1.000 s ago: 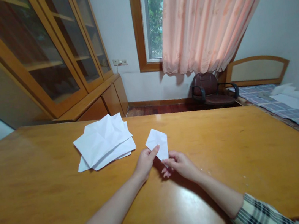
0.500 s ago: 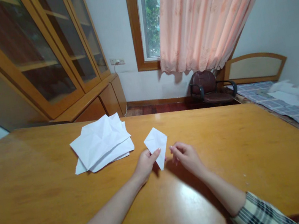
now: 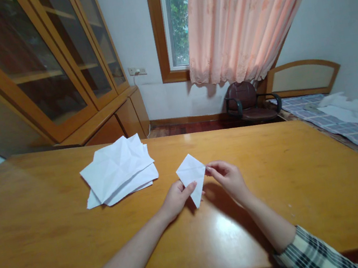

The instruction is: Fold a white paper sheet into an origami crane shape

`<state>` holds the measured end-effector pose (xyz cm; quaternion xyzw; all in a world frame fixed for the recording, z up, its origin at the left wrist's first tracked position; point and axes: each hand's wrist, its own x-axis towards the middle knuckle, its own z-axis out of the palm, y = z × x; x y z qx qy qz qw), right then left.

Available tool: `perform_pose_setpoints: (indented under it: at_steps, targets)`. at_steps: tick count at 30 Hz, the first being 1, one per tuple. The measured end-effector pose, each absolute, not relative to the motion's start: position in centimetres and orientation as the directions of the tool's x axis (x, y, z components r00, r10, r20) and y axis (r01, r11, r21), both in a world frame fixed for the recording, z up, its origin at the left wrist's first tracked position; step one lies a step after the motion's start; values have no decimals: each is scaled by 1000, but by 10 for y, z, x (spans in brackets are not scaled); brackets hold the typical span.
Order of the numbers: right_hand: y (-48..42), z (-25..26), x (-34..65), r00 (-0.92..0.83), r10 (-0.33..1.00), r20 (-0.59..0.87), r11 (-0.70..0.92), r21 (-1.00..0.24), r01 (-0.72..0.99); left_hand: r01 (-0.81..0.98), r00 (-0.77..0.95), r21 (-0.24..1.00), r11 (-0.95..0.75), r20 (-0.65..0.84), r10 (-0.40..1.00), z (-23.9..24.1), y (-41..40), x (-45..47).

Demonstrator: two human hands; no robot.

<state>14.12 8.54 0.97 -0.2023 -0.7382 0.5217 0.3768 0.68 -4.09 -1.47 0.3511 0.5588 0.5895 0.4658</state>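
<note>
A small folded white paper (image 3: 192, 177), kite-shaped with its point down, is held just above the wooden table (image 3: 279, 190). My left hand (image 3: 175, 198) pinches its lower left edge. My right hand (image 3: 229, 178) pinches its right corner between thumb and fingertips. Both forearms reach in from the near edge, with plaid sleeves at the bottom.
A loose stack of creased white sheets (image 3: 118, 170) lies on the table to the left of my hands. Behind the table stand a glass-door cabinet (image 3: 50, 69), a dark armchair (image 3: 249, 100) under a pink curtain (image 3: 240, 12), and a bed (image 3: 353, 121) at the right.
My right hand moved from the paper's lower tip up to its right corner. The paper turned so it now hangs as a kite with its point down.
</note>
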Motion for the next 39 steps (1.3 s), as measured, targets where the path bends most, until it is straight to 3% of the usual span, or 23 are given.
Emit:
perform_pose_setpoints:
  at_steps: [13,18,26,33,39]
  targets:
    - [85,9,143,-666,672,323,376,-924,-69,43,-328,999,15,0,945,-20,-41,5]
    - [87,12,143,-662,648,377,455,-888,-60,1,-311,999,33,-31,950,-19,-41,6]
    - [95,12,146,-713,523,468,533,-832,-155,-234,-265,970,70,-133,955,-11,-43,7]
    - [102,11,150,-723,391,569,732,-669,-130,-240,-309,969,59,-134,942,-8,-43,6]
    - [119,5,153,-827,208,521,805,-572,-158,-181,-216,976,117,-156,964,-7,-44,7]
